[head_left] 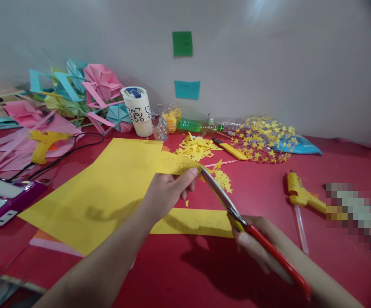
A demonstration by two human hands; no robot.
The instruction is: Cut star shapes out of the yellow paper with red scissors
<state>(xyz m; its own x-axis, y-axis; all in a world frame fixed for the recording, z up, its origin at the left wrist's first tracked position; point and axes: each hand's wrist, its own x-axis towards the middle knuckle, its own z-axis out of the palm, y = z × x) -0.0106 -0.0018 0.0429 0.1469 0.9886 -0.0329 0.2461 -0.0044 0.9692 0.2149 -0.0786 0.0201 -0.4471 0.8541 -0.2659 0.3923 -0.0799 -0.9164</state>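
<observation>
Cutting at the end of a yellow paper strip [171,163], I pinch it between thumb and fingers of my left hand [164,194], while my right hand [257,253] is wrapped around the red handles of the scissors [220,192]. The strip is raised in front of me, its far part overlapping the large yellow sheet [108,188]; I cannot tell whether the two are joined. A pencilled star [182,166] lies just behind my left thumb, and the blade tips are right beside that thumb; whether they are biting into paper is too small to tell.

To cut well, I should hold the paper taut close to the line, turn it with my left hand rather than twist the scissors, and end each short snip at the star's inner corners. My thumb wants to sit behind the tips, out of the blades' path.

Under the scissors lies a second yellow strip [201,218], which a dropped blade could nick. Ahead, the small cut pieces [223,180] sit near the tips, so a forward push could scatter them. My right elbow has its best room over the red bench [259,182] between the scissors and the right-hand glue gun [297,190]; a wide swing could knock that gun. The near edge of the bench shows at lower left, well apart from the blades.
</observation>
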